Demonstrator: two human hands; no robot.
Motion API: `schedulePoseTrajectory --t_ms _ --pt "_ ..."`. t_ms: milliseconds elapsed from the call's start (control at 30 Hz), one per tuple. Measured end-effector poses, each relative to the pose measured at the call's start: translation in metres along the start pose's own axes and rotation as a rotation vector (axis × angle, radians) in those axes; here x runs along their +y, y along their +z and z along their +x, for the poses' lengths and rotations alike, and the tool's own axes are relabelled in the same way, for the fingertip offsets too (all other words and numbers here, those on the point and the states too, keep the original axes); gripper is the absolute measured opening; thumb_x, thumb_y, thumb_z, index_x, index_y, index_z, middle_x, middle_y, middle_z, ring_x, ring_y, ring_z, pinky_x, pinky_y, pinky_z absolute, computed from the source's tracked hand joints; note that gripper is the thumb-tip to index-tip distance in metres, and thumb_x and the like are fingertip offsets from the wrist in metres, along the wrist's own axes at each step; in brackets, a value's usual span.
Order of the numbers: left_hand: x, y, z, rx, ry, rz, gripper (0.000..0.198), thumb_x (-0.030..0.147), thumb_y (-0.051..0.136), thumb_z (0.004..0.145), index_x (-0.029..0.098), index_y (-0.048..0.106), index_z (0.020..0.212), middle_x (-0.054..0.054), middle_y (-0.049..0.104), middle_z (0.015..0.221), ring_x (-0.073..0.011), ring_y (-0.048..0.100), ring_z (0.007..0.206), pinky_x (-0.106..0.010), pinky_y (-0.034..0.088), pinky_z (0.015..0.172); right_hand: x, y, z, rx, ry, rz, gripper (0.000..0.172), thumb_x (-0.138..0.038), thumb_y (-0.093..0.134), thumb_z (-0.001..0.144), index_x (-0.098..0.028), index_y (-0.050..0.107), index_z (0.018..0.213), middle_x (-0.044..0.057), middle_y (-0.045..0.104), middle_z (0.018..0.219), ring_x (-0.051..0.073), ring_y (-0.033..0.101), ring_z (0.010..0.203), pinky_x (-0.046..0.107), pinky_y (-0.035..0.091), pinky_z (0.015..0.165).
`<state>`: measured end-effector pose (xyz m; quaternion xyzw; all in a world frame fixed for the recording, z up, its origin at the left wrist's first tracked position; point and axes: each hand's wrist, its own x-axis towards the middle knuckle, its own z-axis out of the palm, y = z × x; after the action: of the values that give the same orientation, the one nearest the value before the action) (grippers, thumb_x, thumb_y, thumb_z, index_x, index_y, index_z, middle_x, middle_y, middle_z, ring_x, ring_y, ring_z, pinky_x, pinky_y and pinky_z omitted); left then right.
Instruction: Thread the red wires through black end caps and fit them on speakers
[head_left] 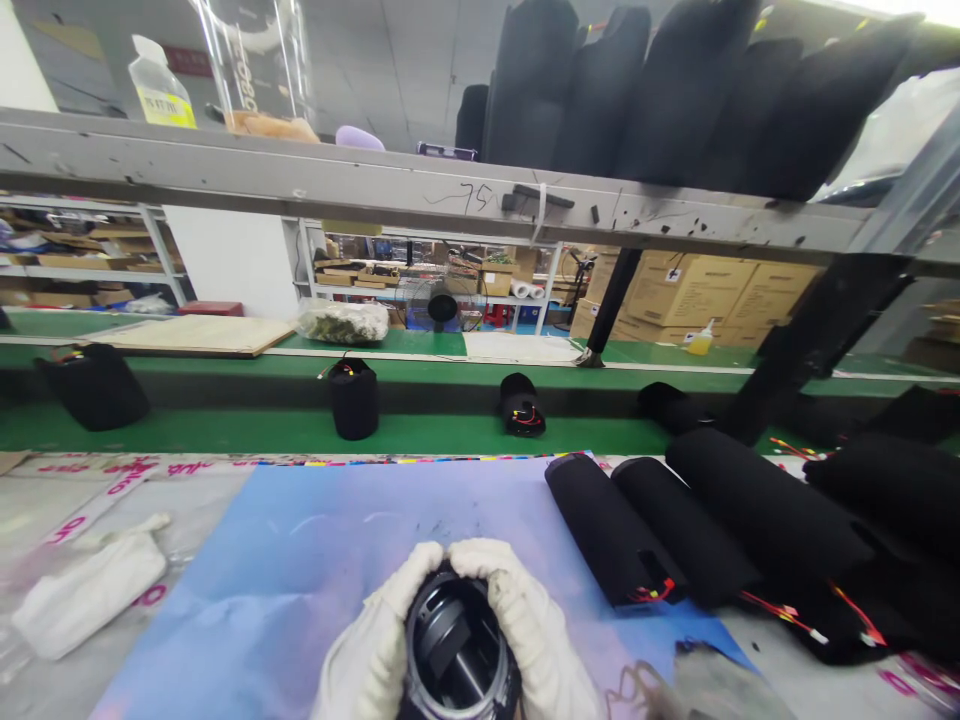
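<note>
Two white-gloved hands grip one black housing [457, 650] at the near edge of a blue mat [247, 570]: the left hand [371, 640] on its left side, the right hand [525, 630] on its right, about equally close to it. The housing's long axis points roughly up at the head camera, so its metal-ringed open end faces the view and shows a dark inner part. The rest of its body is hidden behind that ring and cut off by the frame. The gloved fingers [424, 565] curl over the upper rim, pressed together, with the two hands nearly meeting above the opening. Single fingers are hard to tell apart through the cloth.

Several long black tubes [611, 525] lie side by side across the mat's right edge, with red wires [652, 592] at their near ends. A white cloth bag [90, 590] lies off the mat's left edge. Beyond the far edge, a green conveyor [300, 432] carries an upright black cylinder [352, 400] and a shorter black roll [521, 405]. A grey shelf beam [300, 170] crosses above them.
</note>
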<state>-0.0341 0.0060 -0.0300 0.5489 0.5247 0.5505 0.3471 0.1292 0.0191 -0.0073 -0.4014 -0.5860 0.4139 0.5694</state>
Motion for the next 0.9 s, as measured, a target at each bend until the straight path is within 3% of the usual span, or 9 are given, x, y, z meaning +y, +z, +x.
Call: schedulePoseTrajectory --t_ms 100,200,267,333,467,567,700,833,900 --pt "-0.003 -0.001 0.003 0.01 0.008 -0.137 0.046 0.053 0.037 0.099 0.038 0.055 0.139 0.001 0.066 0.137 -0.024 0.062 0.125 -0.043 0.048 0.109 0.007 -0.005 -0.004 -0.001 0.049 0.088 0.043 -0.057 0.045 0.099 -0.033 0.069 0.126 0.005 0.068 0.133 0.028 0.064 0.123 0.043 0.053 0.106" --pt "0.001 -0.007 0.006 -0.021 0.084 -0.008 0.033 0.042 0.049 0.097 0.036 0.07 0.122 0.003 0.069 0.132 -0.0226 0.06 0.128 -0.039 0.042 0.114 0.01 -0.007 -0.008 -0.03 0.075 0.11 0.041 -0.055 0.05 0.098 -0.033 0.068 0.127 0.004 0.064 0.139 0.028 0.059 0.13 0.046 0.046 0.113" --pt "0.006 -0.009 0.007 -0.068 0.099 0.004 0.031 0.04 0.048 0.098 0.036 0.072 0.117 0.003 0.072 0.127 -0.0223 0.061 0.127 -0.041 0.04 0.116 0.009 -0.008 -0.007 -0.061 0.099 0.136 0.039 -0.055 0.052 0.097 -0.032 0.071 0.122 0.004 0.064 0.139 0.027 0.056 0.133 0.044 0.04 0.117" --pt "0.01 -0.01 0.006 -0.106 0.109 -0.02 0.032 0.043 0.053 0.096 0.034 0.07 0.121 0.001 0.071 0.127 -0.0248 0.061 0.127 -0.044 0.04 0.116 0.006 -0.008 -0.006 -0.114 0.131 0.209 0.044 -0.06 0.057 0.092 -0.032 0.071 0.122 0.005 0.065 0.138 0.028 0.056 0.133 0.044 0.039 0.117" --pt "0.016 -0.013 0.001 -0.142 0.137 -0.026 0.053 0.049 0.073 0.08 0.033 0.065 0.13 -0.004 0.067 0.135 -0.0322 0.058 0.129 -0.049 0.043 0.114 0.003 -0.009 -0.007 -0.219 0.157 0.271 0.064 -0.065 0.075 0.075 -0.035 0.064 0.131 0.006 0.057 0.146 0.032 0.051 0.137 0.048 0.04 0.115" --pt "0.017 -0.012 -0.002 -0.147 0.13 -0.013 0.05 0.049 0.07 0.082 0.036 0.064 0.13 -0.003 0.064 0.139 -0.0319 0.055 0.133 -0.047 0.04 0.116 0.002 -0.008 -0.009 -0.193 0.067 0.192 0.055 -0.063 0.069 0.081 -0.037 0.064 0.129 0.006 0.055 0.148 0.032 0.051 0.137 0.048 0.037 0.117" --pt "0.008 -0.002 -0.002 -0.078 0.024 -0.159 0.047 0.054 0.052 0.093 0.033 0.059 0.135 -0.004 0.066 0.137 -0.0288 0.057 0.131 -0.046 0.043 0.113 0.003 -0.007 -0.006 -0.169 0.023 0.196 0.061 -0.068 0.062 0.084 -0.039 0.058 0.137 0.004 0.061 0.142 0.029 0.056 0.133 0.045 0.038 0.117" --pt "0.0 0.009 0.005 0.062 -0.005 -0.302 0.071 0.056 0.06 0.089 0.036 0.033 0.152 -0.005 0.062 0.14 -0.0265 0.064 0.123 -0.043 0.049 0.108 0.002 -0.007 0.003 -0.134 0.011 0.064 0.045 -0.06 0.049 0.096 -0.03 0.069 0.123 0.007 0.066 0.134 0.027 0.059 0.128 0.042 0.043 0.114" --pt "-0.001 0.007 0.011 0.101 -0.023 -0.315 0.071 0.06 0.055 0.09 0.038 0.03 0.153 -0.004 0.061 0.142 -0.0264 0.066 0.119 -0.042 0.054 0.102 0.002 -0.006 0.004 -0.136 0.024 0.046 0.046 -0.06 0.051 0.095 -0.028 0.069 0.122 0.008 0.067 0.133 0.027 0.06 0.127 0.042 0.045 0.112"
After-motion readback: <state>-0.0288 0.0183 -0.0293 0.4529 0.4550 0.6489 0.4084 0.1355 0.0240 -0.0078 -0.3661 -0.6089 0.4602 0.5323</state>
